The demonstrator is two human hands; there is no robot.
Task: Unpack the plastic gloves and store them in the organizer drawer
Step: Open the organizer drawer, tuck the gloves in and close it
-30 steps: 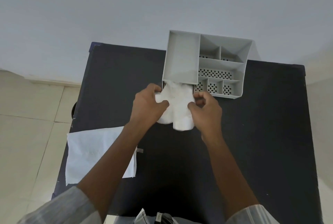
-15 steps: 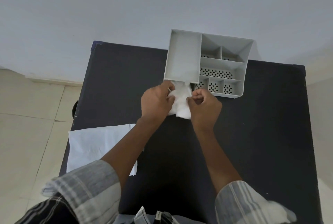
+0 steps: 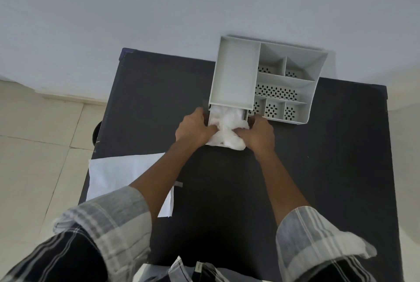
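A grey plastic organizer (image 3: 281,81) with several compartments stands at the far edge of the black table (image 3: 329,156). Its drawer (image 3: 210,113) is pulled out at the front left, under the tall left compartment. A crumpled white bundle of plastic gloves (image 3: 227,127) lies partly inside the drawer and spills over its front edge. My left hand (image 3: 193,130) grips the bundle's left side, fingers pressed into it. My right hand (image 3: 259,134) holds its right side the same way.
A flat white empty plastic packet (image 3: 118,175) lies on the table's near left, partly under my left forearm. A small clear tab (image 3: 178,190) lies beside it. A pale wall rises right behind the organizer; tiled floor is to the left.
Both hands moved forward and carried the glove bundle from just in front of the organizer into the open drawer. My arms stretched further out.
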